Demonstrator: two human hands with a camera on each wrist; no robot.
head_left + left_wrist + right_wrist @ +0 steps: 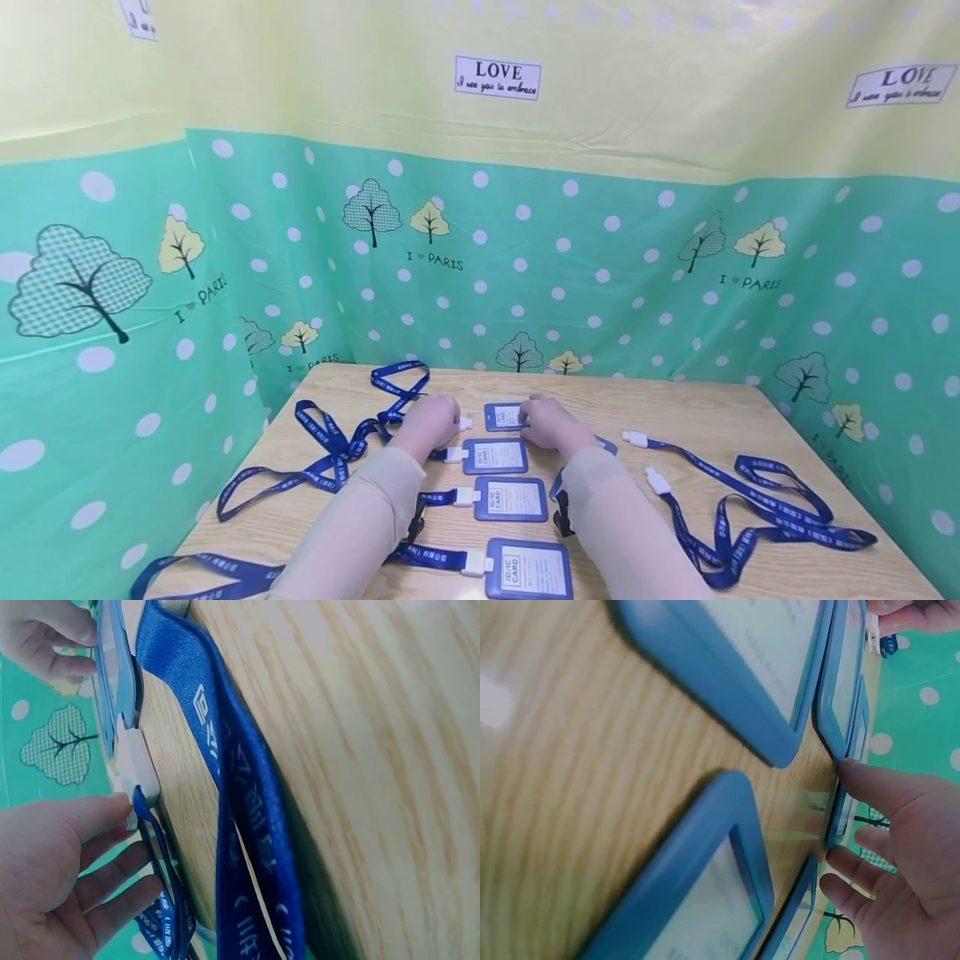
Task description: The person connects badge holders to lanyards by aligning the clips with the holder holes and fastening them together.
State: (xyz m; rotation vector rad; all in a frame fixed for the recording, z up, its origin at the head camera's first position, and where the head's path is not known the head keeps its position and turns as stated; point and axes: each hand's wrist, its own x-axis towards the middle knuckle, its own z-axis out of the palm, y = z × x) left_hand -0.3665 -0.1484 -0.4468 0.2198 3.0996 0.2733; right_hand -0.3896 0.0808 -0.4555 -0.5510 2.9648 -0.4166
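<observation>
My left hand [432, 419] pinches a white plastic clip [140, 769] on a blue lanyard, thumb on one side; the clip is beside the left end of the farthest blue card holder [501, 416]. The right hand [553, 425] holds that holder by its right end, between thumb and fingers. In the right wrist view, the thumb of the right hand [907, 840] lies at the holder's edge. Nearer to me, a column of card holders lies flat: one holder [495, 456], another [511, 498] and the nearest [528, 569], each joined to a lanyard's white clip.
Blue lanyards [324, 442] lie loosely looped on the left of the wooden table [600, 396]. On the right, two white clips [657, 481] end more lanyards [780, 529]. Another holder [606, 446] shows partly behind my right arm. A green and yellow curtain [525, 250] surrounds the table.
</observation>
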